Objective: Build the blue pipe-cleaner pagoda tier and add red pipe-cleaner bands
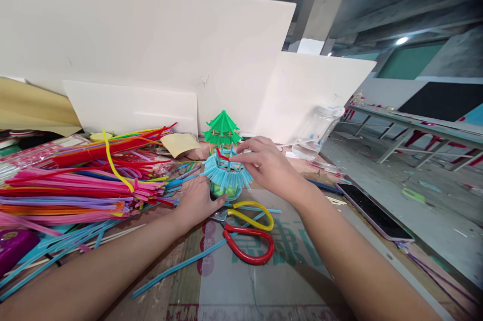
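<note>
A small blue pavilion model (229, 176) with a fringed roof, seemingly of pipe cleaners, stands in the middle of the table. My left hand (194, 203) holds its round green-and-blue base, thumb in front and fingers partly hidden behind. Over the roof, my right hand (269, 165) is closed in a pinch on a short red pipe cleaner (222, 156) at the model's top. Just behind rises a green pointed-roof model (222, 129). Scissors (249, 245) with one yellow and one red handle lie right in front of the base, over loose blue pipe cleaners (181, 268).
Bundles of coloured pipe cleaners (86, 185) crowd the left side, with a purple object (15, 250) at the edge. A phone (373, 210) lies on the right near a clear plastic jar (317, 132). White boards (151, 34) stand behind.
</note>
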### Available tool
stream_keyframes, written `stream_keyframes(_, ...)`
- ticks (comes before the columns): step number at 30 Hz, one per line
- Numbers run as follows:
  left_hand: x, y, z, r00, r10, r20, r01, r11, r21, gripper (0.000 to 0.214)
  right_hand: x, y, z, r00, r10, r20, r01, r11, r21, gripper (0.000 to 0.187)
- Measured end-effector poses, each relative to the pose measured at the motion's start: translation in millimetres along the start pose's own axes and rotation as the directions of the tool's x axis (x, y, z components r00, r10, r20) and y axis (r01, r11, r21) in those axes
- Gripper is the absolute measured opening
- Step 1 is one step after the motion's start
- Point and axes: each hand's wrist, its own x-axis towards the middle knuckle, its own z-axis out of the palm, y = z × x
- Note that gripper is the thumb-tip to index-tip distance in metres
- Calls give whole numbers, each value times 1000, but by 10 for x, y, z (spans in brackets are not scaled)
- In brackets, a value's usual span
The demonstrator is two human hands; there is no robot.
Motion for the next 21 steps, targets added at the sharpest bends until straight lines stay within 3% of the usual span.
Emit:
stream_keyframes(5,2,14,-21,1000,13,-4,-13,1000,-4,38,11,-17,-9,998,9,-57,-8,1000,18,29)
stream_keyframes(13,-5,10,3,1000,1,-18,0,1000,13,40,8,-12,12,1000,19,-20,-19,1000,-15,28)
stream_keyframes(18,-9,9,13,1000,1,-29,-1,1000,22,41,46,-75,56,977,184,-105,-175,981,87,14)
stream_keyframes(21,-17,22,-2,999,9,-42,-8,1000,21,41,64,-96,81,959,273,-76,-260,955,145,8)
